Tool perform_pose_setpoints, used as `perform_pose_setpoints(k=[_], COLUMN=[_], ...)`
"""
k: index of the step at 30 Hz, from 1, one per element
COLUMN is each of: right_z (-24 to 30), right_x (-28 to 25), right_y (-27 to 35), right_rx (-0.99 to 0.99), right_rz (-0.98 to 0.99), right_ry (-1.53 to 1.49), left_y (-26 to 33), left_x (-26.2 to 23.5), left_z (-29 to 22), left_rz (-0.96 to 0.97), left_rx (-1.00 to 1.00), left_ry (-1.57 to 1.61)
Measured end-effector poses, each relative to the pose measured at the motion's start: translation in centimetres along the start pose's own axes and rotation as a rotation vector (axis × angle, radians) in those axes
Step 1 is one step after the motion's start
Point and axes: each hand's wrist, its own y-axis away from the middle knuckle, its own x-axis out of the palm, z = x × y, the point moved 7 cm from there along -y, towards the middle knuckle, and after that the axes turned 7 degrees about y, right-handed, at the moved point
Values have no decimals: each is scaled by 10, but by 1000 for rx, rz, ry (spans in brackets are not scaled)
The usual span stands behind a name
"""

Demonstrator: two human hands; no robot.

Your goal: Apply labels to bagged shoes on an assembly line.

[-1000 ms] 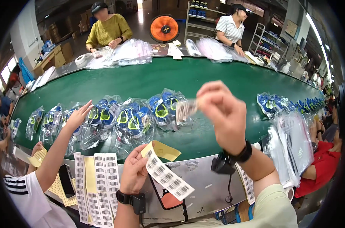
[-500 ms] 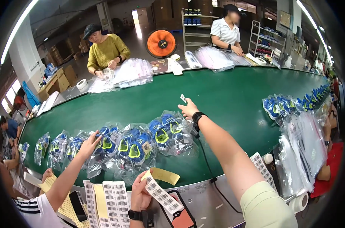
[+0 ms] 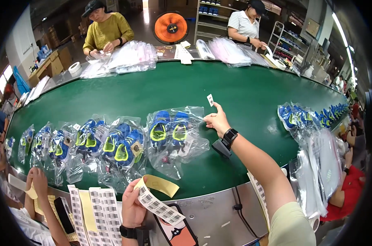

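A green conveyor belt is taken as the landmark. On its near half a row of clear plastic bags is laid, each holding a pair of blue shoes with yellow-green trim. The bag nearest the middle is touched at its upper right corner by the right hand, which is stretched out over the belt with a black watch on the wrist. A small white barcode label is pinched between the thumb and forefinger of that hand and held upright just above the bag's corner; the other fingers are curled in.

At the near edge of the belt, over the grey metal ledge, the left hand is raised with its fingers closed around a white strip of barcode labels on yellow backing paper, the peeled yellow end curling toward the belt. Left of that hand, more white barcode sheets are laid flat on the ledge, and a phone in an orange case lies just right of it.

More bagged blue shoes are gathered at the belt's right end. Along the far edge, heaps of clear bags are handled by two other people.
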Motion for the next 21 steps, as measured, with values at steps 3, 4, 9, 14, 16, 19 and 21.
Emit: perform_pose_setpoints(k=[3, 4, 9, 14, 16, 19, 21], right_z=[17, 19, 19, 12, 6, 13, -1], right_x=[-34, -38, 3, 31, 28, 21, 18], right_y=[-10, -18, -34, -44, -50, -40, -44], right_rx=[-32, -12, 110, 74, 47, -111, -112], right_rz=[-98, -22, 252, 159, 28, -159, -118], right_ry=[-108, -178, -93, -12, 64, 277, 271], left_y=[2, 2, 4, 3, 1, 1, 0], left_x=[2, 3, 4, 1, 3, 6, 3], left_z=[3, 6, 4, 3, 5, 7, 12], left_rz=[-9, -2, -38, -70, -49, -48, -13], left_rx=[2, -2, 47, 58, 53, 69, 68], left_ry=[5, -2, -37, -39, -42, -75, -97])
